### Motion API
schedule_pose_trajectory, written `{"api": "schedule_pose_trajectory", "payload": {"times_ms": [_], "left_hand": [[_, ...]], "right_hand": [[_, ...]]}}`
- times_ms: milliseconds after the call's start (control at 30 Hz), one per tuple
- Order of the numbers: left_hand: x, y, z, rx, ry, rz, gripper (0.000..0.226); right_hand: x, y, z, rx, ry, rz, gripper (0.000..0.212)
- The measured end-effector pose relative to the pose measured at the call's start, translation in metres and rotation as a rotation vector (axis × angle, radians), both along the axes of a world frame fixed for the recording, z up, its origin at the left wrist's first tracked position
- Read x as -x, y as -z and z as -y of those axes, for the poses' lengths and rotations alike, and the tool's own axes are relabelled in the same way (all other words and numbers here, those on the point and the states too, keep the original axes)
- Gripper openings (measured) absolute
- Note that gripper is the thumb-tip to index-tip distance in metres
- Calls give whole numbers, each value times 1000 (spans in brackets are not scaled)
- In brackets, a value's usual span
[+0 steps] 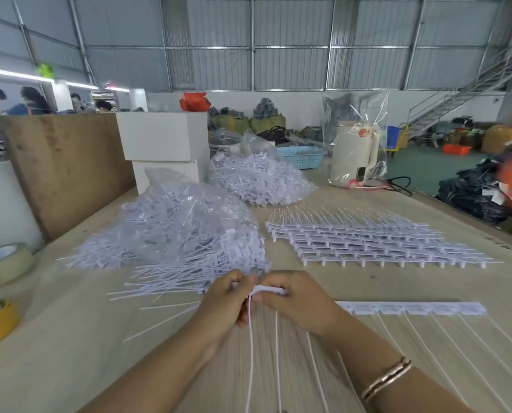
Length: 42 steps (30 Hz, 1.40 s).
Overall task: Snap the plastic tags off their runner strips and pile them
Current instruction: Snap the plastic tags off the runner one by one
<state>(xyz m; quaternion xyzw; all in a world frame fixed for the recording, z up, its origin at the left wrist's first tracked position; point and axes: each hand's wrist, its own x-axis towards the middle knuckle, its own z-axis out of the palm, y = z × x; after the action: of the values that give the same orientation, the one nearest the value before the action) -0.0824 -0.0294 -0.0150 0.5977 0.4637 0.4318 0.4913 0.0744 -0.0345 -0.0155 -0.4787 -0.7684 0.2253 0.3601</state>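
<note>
Pinching strip (pixel 412 309) end: left hand (pixel 228 296) on thin tail, right hand (pixel 293 299) on flat head (light, stiff-brittle judging by look); pile (pixel 171 278) left.

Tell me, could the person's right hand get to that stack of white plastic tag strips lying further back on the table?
Probably yes, once freed. The right hand now pinches the white runner strip, and only bare wooden tabletop lies between it and the stack of white plastic tag strips.
</note>
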Motion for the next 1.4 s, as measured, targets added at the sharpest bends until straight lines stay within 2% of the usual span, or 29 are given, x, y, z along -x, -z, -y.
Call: {"api": "schedule_pose_trajectory", "payload": {"times_ms": [133, 233, 267, 333, 433, 500, 633, 733, 833, 933, 1033, 1133, 1233, 1400], "left_hand": [[-6, 2, 1, 71, -66, 76, 27], [-2, -5, -4, 285, -139, 409, 24], [1, -6, -5, 270, -135, 397, 24], [6, -7, -6, 118, -83, 198, 26], [6, -6, -2, -159, -13, -173, 29], [3, -1, 0, -288, -16, -348, 27], [4, 8, -4, -505, -31, -486, 23], [8, 7, -8, -589, -50, -618, 32], [11, 4, -10, -606, -71, -576, 40], [7, 1, -3, -531, 24, -513, 51], [2, 4, 2, -524, 79, -538, 41], [2, 4, 1, -527, 34, -472, 35], [4, 2, 0, -502, 34, -417, 37], [1, -1, 2, -416, 45, -397, 35]], "right_hand": [[-1, 5, 0, -56, 21, 12, 14], [0, 4, 0, -56, 33, -120, 21], [-1, 4, 0, -36, 31, -177, 24], [-4, 4, 0, -3, 20, -200, 29], [-11, 3, 0, -8, 36, -61, 29], [-16, 2, 0, 16, 56, -3, 24], [-18, -3, 4, 98, 65, -69, 17], [-19, -4, 5, 76, 52, -31, 25], [-18, -5, 8, 59, 16, -4, 30], [-11, -3, 12, 48, -58, 1, 18], [-6, -3, 16, 66, -134, -37, 12], [-13, -8, 15, 66, -79, 26, 7], [-18, -10, 14, 100, -58, 97, 24], [-13, -15, 19, 167, -124, -48, 19]]}}
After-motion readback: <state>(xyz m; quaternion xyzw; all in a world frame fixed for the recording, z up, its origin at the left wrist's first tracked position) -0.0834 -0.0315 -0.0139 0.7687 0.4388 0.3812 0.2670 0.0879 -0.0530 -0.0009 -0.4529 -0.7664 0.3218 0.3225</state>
